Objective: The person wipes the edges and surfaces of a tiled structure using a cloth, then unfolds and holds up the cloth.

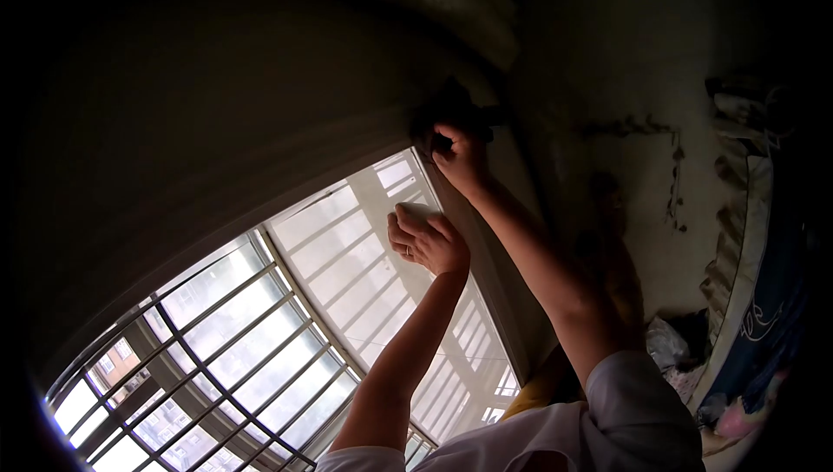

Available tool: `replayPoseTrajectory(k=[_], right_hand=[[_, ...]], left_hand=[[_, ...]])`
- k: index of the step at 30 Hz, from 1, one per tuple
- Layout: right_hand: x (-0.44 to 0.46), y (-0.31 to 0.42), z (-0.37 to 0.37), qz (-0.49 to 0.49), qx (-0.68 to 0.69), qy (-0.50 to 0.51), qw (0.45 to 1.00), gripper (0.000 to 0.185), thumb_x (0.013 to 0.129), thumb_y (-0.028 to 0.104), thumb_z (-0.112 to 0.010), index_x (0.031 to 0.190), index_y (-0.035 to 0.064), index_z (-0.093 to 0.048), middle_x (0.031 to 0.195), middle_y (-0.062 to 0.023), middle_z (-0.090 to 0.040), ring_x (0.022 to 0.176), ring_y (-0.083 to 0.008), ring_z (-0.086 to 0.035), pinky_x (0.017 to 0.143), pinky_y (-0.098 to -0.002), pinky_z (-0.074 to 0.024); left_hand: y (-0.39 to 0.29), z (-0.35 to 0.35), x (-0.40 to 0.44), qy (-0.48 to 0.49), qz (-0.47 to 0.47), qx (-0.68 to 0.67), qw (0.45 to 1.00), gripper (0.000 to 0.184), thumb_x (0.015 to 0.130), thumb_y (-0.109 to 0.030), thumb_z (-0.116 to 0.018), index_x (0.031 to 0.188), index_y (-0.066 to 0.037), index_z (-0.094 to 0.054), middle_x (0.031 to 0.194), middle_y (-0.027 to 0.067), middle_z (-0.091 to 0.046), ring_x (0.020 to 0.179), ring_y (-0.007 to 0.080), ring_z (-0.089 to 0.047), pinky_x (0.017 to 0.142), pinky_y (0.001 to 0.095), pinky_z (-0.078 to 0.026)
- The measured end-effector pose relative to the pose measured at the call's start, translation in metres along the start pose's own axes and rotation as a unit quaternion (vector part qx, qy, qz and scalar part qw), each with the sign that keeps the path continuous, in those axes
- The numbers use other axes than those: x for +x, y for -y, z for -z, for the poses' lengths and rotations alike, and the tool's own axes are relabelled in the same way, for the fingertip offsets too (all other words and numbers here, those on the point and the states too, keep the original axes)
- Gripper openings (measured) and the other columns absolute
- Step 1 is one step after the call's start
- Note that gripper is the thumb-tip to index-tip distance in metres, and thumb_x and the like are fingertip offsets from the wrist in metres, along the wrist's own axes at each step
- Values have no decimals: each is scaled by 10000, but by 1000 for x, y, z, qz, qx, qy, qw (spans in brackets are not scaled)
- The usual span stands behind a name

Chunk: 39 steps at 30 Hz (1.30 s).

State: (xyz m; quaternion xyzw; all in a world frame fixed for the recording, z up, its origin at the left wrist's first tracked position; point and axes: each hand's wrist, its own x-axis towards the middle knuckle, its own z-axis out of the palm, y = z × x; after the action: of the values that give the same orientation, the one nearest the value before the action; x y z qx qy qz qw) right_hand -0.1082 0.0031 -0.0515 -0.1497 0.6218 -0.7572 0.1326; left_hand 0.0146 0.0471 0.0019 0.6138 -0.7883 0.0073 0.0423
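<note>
My left hand, with a ring on one finger, is raised in front of the bright white panel beside the window. Its fingers are curled, and a small pale patch shows between them and the thumb; I cannot tell what it is. Higher up, my right hand reaches to the top corner of the window recess. Its fingers are bent into a pinch against a dark, bunched thing, too dim to name. What those fingertips hold is hidden in shadow.
A window with metal bars lies at the lower left, with buildings outside. Dark wall spreads above it. On the right are a wall with a vine-like decoration, a clear plastic bag and dark blue fabric with a ruffled edge.
</note>
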Motion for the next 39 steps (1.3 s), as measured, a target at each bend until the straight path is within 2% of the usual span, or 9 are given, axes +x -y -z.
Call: replayPoseTrajectory(k=[7,8,17,23,26,30,34,36,39], right_hand=[[-7,12,-15,-85,117,17,989,305,665,-67,-575,963,-9,-598,914,-62,-620,898,-151,-581,845,-273,-457],[-4,28,-28,-51,133,-44,989,268,648,-59,-595,902,22,-619,842,-76,-606,809,-186,-586,737,-286,-476],[15,20,-29,-57,160,25,985,260,637,-16,-604,895,11,-609,783,-98,-567,761,-176,-566,676,-299,-462],[16,-25,-6,-167,-84,60,980,326,641,5,-628,966,-15,-618,940,-141,-645,932,-284,-615,866,-351,-484],[9,-31,-13,-43,-141,-58,987,245,641,39,-619,883,3,-606,838,-163,-627,799,-321,-612,719,-366,-497],[6,-23,-21,-41,-105,-88,990,242,638,35,-618,877,6,-607,823,-153,-627,764,-303,-605,681,-364,-485],[15,9,-23,-69,43,46,996,286,650,28,-616,934,40,-641,837,-132,-643,728,-260,-611,674,-323,-488],[19,2,-15,-169,-7,109,980,377,681,-43,-606,1058,-26,-595,1033,-133,-644,990,-226,-611,875,-310,-475],[24,-29,5,-135,-38,101,985,323,652,12,-621,975,5,-616,932,-137,-642,870,-256,-618,773,-326,-491]], left_hand=[[1,0,0,-7,0,8,1000,624,916,-468,-330,1390,-65,-275,1397,172,-280,1242,382,-298,995,515,-287],[3,-2,0,-9,-3,11,1000,629,916,-476,-332,1392,-69,-269,1397,173,-279,1240,384,-297,994,513,-289],[-1,1,1,-1,7,4,1000,631,897,-445,-344,1391,-61,-266,1404,169,-277,1263,388,-282,997,523,-283],[2,0,1,3,6,16,1000,602,898,-407,-325,1388,-61,-275,1401,171,-281,1252,379,-309,994,531,-281],[-2,4,0,30,25,-25,999,601,870,-366,-378,1384,-76,-263,1425,163,-215,1267,380,-250,1008,538,-257],[-4,3,1,6,11,7,1000,594,904,-403,-320,1386,-59,-270,1401,169,-280,1257,379,-297,993,528,-283],[-1,-1,1,1,7,4,1000,601,904,-422,-319,1382,-60,-278,1397,160,-281,1259,368,-289,989,527,-288],[1,2,-1,-1,11,6,1000,606,904,-432,-316,1382,-61,-280,1395,157,-281,1259,365,-287,988,526,-289],[-5,0,1,5,11,-2,1000,609,904,-438,-313,1382,-63,-280,1388,152,-289,1256,363,-288,987,526,-290]])
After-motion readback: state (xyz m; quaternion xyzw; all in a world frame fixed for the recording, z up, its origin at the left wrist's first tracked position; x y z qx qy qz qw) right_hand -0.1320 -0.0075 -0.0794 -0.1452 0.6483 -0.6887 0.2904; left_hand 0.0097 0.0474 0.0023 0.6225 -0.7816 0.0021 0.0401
